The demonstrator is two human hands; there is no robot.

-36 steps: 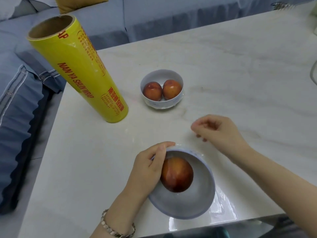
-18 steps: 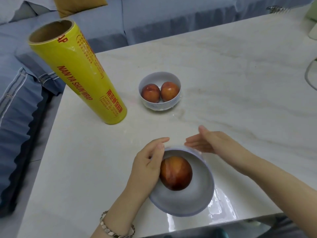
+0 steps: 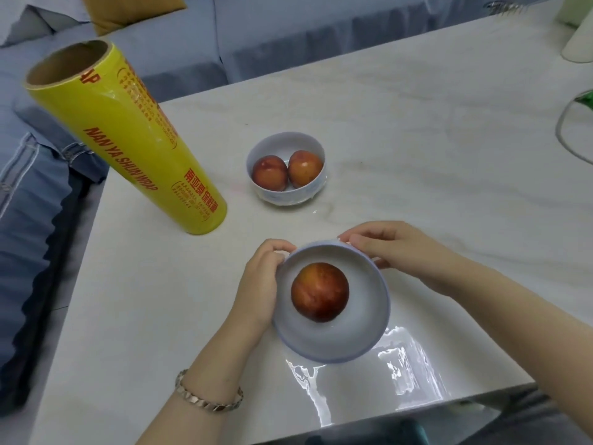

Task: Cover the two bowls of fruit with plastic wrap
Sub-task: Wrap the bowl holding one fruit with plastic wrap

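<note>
Clear film [image 3: 394, 364] already over near bowl [image 3: 333, 342], loose skirt pooled on bench [image 3: 417, 130] on near-right side. Left hand [image 3: 256, 287] cupped on bowl's left wall, right hand [image 3: 404, 248] at far-right rim, fingers [image 3: 362, 242] curled, pressing film against the rim. One fruit [image 3: 320, 292] inside.

Risks: film springing off rim if not pressed all round; bowl near bench edge, sideways tug could slide it off.

Far bowl [image 3: 287, 194] with two fruits: wrapped or not, cannot tell (some glint at base). Yellow roll [image 3: 128, 136] upright just left of it, long axis vertical, open core up.
</note>
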